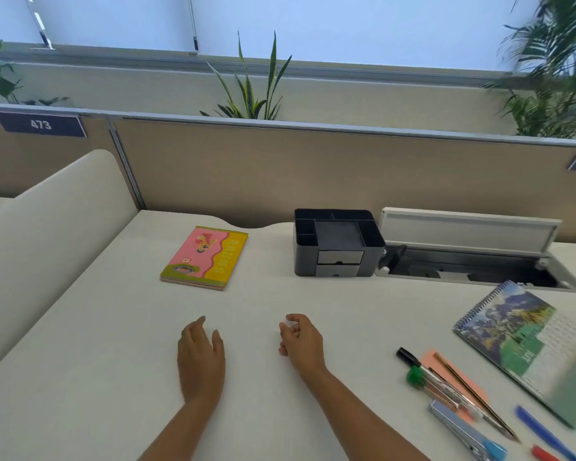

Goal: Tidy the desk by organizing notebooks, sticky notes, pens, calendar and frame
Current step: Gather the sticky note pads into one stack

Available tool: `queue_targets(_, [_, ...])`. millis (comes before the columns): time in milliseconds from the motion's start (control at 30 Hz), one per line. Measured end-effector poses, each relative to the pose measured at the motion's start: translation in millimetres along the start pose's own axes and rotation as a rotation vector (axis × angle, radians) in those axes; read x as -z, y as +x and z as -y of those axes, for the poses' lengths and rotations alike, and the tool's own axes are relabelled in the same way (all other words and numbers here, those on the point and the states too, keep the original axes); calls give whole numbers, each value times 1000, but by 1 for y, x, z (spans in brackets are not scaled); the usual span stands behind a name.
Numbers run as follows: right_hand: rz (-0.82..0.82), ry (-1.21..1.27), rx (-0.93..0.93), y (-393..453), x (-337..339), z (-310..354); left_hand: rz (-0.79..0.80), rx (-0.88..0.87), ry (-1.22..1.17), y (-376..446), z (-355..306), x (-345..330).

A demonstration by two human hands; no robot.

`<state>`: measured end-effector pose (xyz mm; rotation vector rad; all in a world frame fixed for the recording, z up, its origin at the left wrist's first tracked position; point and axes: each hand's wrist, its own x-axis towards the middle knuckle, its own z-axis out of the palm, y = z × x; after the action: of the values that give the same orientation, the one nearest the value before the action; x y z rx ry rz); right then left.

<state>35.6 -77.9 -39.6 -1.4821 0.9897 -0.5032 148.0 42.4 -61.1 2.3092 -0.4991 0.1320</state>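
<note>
A pink-and-yellow notebook stack (205, 257) lies flat at the back left of the white desk (113, 344). A spiral-bound calendar (529, 347) with a landscape picture lies at the right. In front of it, several pens and a pencil (453, 387) lie across an orange sticky-note pad (459, 371); a blue pen (542, 434) and a red one (544, 454) lie nearer the right corner. My left hand (200, 357) hovers over the desk's middle, empty, with its fingers apart. My right hand (301, 339) is beside it, fingers loosely curled, holding nothing. I see no frame.
A black desk organizer (338, 247) with compartments and small drawers stands at the back centre. Right of it an open cable tray (473, 264) is sunk into the desk. A silver stapler (459, 427) lies near the pens. Beige partitions (313, 168) close the back and left.
</note>
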Motion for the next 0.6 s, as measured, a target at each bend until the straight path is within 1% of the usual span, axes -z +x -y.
queue_targets(100, [-18, -6, -13, -28, 24, -12, 99, -87, -10, -46, -11, 3])
queue_targets(200, [-38, -15, -12, -50, 45, -24, 189, -130, -34, -85, -24, 7])
queue_targets(367, [-20, -67, 3, -82, 71, -34, 248, -194, 40, -137, -43, 8])
queue_targets(500, [35, -212, 15, -102, 92, -35, 352, -311, 113, -169, -54, 7])
queue_targets(600, [59, -424, 99, -118, 117, -36, 410, -309, 65, -188, -64, 9])
